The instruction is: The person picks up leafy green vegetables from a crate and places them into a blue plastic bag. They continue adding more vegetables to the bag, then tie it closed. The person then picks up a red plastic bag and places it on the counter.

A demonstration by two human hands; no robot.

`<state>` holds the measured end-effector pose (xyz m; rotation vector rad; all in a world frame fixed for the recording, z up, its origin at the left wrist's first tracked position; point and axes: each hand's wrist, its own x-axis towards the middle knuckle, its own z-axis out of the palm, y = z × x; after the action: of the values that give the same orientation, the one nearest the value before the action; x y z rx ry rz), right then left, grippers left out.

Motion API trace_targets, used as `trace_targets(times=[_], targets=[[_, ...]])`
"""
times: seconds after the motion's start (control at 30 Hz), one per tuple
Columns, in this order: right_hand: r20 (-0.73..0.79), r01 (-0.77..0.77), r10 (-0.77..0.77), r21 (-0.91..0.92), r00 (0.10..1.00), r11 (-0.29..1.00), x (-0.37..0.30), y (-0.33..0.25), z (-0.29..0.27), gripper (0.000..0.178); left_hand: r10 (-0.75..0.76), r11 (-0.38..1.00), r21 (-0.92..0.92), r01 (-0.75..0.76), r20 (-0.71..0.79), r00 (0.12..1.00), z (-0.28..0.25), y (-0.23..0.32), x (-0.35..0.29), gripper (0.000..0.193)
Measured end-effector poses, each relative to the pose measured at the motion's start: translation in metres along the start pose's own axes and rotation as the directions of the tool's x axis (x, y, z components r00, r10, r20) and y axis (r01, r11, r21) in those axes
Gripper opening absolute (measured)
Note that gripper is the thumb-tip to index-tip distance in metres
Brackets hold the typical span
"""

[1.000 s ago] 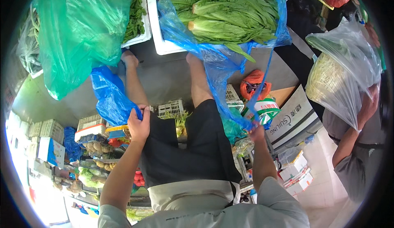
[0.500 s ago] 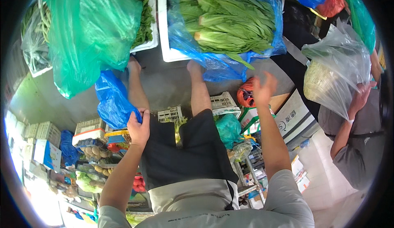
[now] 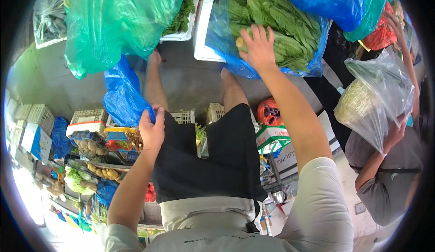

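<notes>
My left hand (image 3: 152,127) is closed on the edge of a blue plastic bag (image 3: 122,95), which hangs out ahead of it. Forward and to the right, my right hand (image 3: 258,50) lies on a heap of leafy green lettuce (image 3: 290,29), its fingers bent apart over the pale cut stem ends. The fingertips touch the leaves, and whether they grip any is not clear. Under the lettuce, blue plastic sheeting (image 3: 235,66) lines a white foam box (image 3: 201,48).
A large green plastic bag (image 3: 118,20) covers greens at the far left. On the right, another person's hand (image 3: 395,134) holds a clear bag of pale thin strands (image 3: 362,97). Crates (image 3: 88,118) and vegetables stand behind me at lower left. A red bag (image 3: 269,111) sits right of my legs.
My right hand has moved forward and left, from the air beside the box onto the lettuce. The left hand still holds the blue bag. The view has shifted a little.
</notes>
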<state>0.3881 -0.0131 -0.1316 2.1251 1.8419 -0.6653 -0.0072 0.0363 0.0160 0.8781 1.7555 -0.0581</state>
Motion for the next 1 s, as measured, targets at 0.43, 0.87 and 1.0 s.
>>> trace_targets(times=[0.43,0.87,1.0], targets=[[0.047,-0.326,0.329,-0.053,0.943,0.944,-0.01,0.021,0.011,0.129,-0.064,0.966,-0.246,0.084,0.086,0.994,0.075,0.032,-0.157,0.011],[-0.229,-0.188,0.275,0.34,0.934,0.922,-0.06,0.045,-0.036,0.107,0.133,0.991,-0.011,-0.135,0.265,0.955,-0.001,0.02,-0.211,0.032],[0.06,-0.221,0.339,0.861,0.939,0.459,-0.11,0.039,-0.131,0.091,0.015,0.973,-0.23,0.004,0.081,0.997,-0.011,0.044,-0.185,0.038]])
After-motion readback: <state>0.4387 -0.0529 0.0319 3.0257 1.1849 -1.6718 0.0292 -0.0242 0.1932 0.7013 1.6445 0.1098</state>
